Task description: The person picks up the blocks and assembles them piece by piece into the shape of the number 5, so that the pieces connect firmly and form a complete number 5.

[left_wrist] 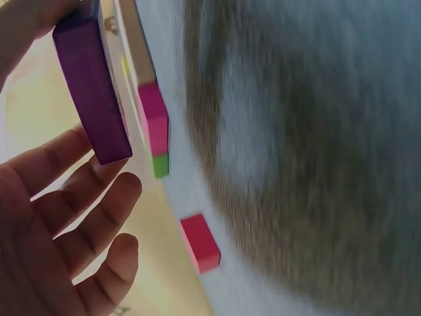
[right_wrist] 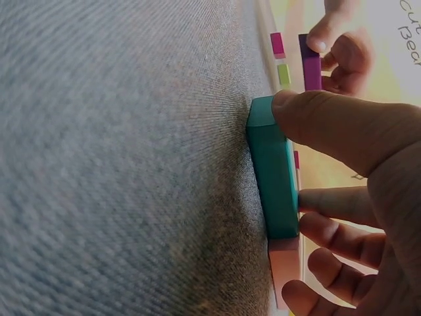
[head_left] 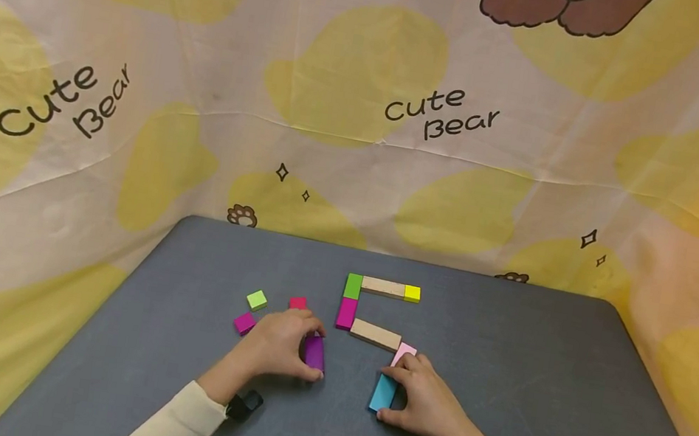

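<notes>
My left hand [head_left: 285,343] pinches a purple block [head_left: 314,354] by its two ends, between thumb and fingers. In the left wrist view the purple block [left_wrist: 92,85] is raised above the table. Over on the right, my right hand [head_left: 427,400] grips a blue block [head_left: 383,392], thumb at its near end and fingers at the far end. This blue block [right_wrist: 273,171] lies on the table, its end against a pink block [head_left: 404,352]. A wooden block [head_left: 376,334], a magenta block [head_left: 346,313], a green block [head_left: 352,285], another wooden block [head_left: 383,287] and a yellow block [head_left: 412,294] continue the line.
Left of the line lie a lime cube [head_left: 257,300], a magenta cube [head_left: 244,322] and a red block [head_left: 298,303], partly behind the left hand. The grey table [head_left: 537,363] ends at a printed cloth [head_left: 342,172] at the back.
</notes>
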A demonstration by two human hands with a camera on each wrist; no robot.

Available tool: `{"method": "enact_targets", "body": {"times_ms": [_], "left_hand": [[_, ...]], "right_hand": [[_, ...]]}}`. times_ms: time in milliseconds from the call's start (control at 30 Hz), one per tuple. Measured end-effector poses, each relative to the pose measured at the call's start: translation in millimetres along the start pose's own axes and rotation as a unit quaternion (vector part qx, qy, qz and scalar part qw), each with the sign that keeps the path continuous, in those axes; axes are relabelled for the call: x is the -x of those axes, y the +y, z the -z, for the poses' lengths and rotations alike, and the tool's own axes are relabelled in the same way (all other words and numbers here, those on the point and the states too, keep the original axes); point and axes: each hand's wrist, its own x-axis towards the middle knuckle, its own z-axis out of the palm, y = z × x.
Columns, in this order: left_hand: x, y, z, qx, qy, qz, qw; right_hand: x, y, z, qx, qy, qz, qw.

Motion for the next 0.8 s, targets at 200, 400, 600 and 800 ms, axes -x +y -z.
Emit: {"method": "enact_targets", "body": {"times_ms": [200,400,600,800], "left_hand": [[-6.5,14.9,-8.0,-0.003,-0.020,-0.005,0.9998],[-15.4,27.6,-15.4,-0.002,-0.038,-0.014,0.9992],[-21.1,34.1,-21.0,0.000,-0.067,-0.002,0.9977],[-23.8,36.2,-24.2,-0.014,-0.073,0.003,0.9972]], "right_hand": [[-0.2,-1.2,0.6,-0.001,-0.002,-0.002,1.0000],[-0.3,-0.8,0.2,0.003,0.006,0.007,1.0000],[-1.0,-0.6,-0.5,0.002,0.004,0.010,0.9999],[-1.4,-1.1,-0.2,0.003,0.001,0.007,1.0000]]}}
